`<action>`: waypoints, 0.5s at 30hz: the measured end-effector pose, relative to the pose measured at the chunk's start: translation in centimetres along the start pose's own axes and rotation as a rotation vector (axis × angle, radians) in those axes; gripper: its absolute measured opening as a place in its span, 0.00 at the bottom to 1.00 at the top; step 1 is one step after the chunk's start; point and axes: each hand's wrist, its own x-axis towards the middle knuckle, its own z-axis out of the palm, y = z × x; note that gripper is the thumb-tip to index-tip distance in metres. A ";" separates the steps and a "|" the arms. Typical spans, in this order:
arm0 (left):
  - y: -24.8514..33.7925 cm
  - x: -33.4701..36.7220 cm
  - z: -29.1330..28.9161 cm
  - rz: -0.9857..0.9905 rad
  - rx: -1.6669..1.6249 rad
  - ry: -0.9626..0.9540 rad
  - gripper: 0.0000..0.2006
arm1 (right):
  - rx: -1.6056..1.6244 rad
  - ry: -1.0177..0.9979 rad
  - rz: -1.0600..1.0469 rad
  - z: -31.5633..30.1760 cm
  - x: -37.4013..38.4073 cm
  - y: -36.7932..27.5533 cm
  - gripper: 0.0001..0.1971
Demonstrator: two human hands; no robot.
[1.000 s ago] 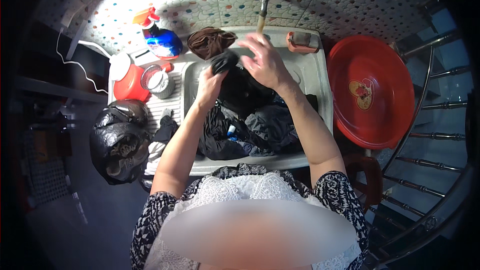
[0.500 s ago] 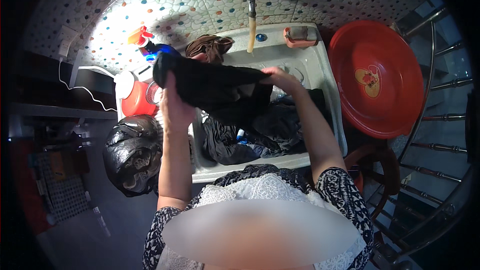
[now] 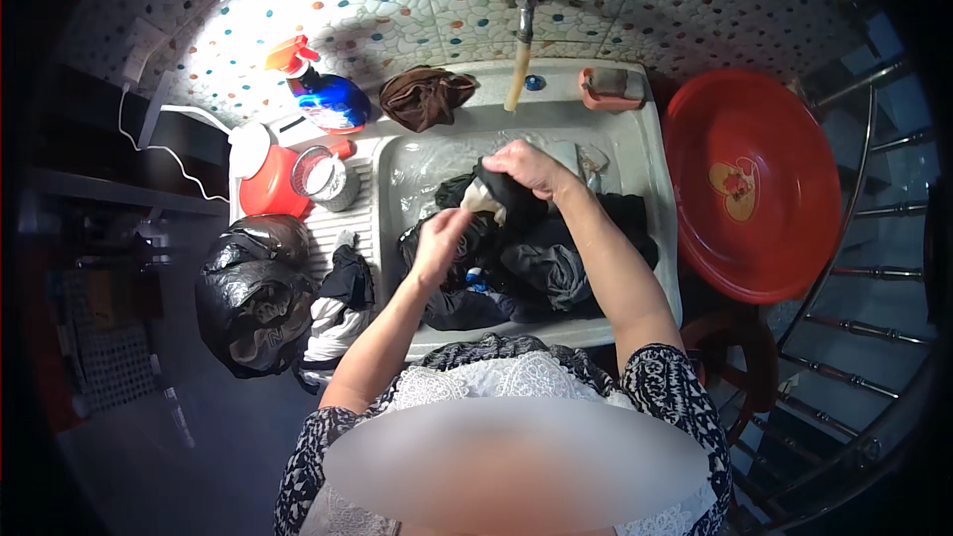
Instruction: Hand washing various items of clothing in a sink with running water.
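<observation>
**Desk:** What's in the shot from your end?

**Operator:** A person at a white sink (image 3: 650, 189), both forearms coming up from the lower edge. I see the right hand (image 3: 531, 167) closed around a dark cloth (image 3: 501, 201), gripping it at the top; a pale patch of the fabric shows just below the knuckles. The cloth hangs over the basin, touching the pile of dark laundry (image 3: 541, 263) that fills it.

**Desk:** And the left hand?

**Operator:** The left hand (image 3: 440, 238) is lower and to the left, fingers bent together over the laundry. I can't tell from here whether it pinches any fabric or only rests on it; it's blurred.

**Desk:** Surroundings?

**Operator:** A tap (image 3: 523, 30) comes out of the pebble-patterned wall above the basin. On the ledge behind sit a brown rag (image 3: 427, 96), a blue spray bottle (image 3: 323, 94) and a soap dish (image 3: 611, 89). To the left, a red jug (image 3: 266, 184) beside a small lidded tub (image 3: 323, 179), and black bags (image 3: 253, 288) below them. A big red basin (image 3: 754, 184) leans at the sink's right.
</observation>
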 end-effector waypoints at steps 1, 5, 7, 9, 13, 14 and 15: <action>0.2 0.2 1.8 0.098 -0.053 -0.010 0.16 | -0.241 -0.080 -0.109 0.0 0.5 -0.2 0.11; 1.5 0.5 1.8 0.159 -0.012 -0.179 0.14 | -0.708 -0.075 -0.032 3.0 0.4 -5.7 0.15; -0.4 1.4 -0.3 0.140 -0.023 -0.200 0.08 | -0.784 -0.090 -0.052 3.8 0.1 -8.3 0.17; 0.5 1.3 -0.1 0.169 -0.104 -0.112 0.09 | -0.911 -0.039 -0.104 2.3 0.4 -8.1 0.20; 2.2 1.4 -3.7 0.265 -0.042 -0.043 0.12 | -0.947 0.311 -0.262 -1.5 1.9 -3.4 0.23; 2.9 1.1 -4.5 0.222 -0.134 -0.043 0.13 | -0.943 0.311 -0.260 -2.4 2.4 -1.7 0.23; 1.9 1.3 -6.1 0.187 -0.188 -0.001 0.17 | -0.977 0.484 -0.464 -2.9 2.7 -0.2 0.22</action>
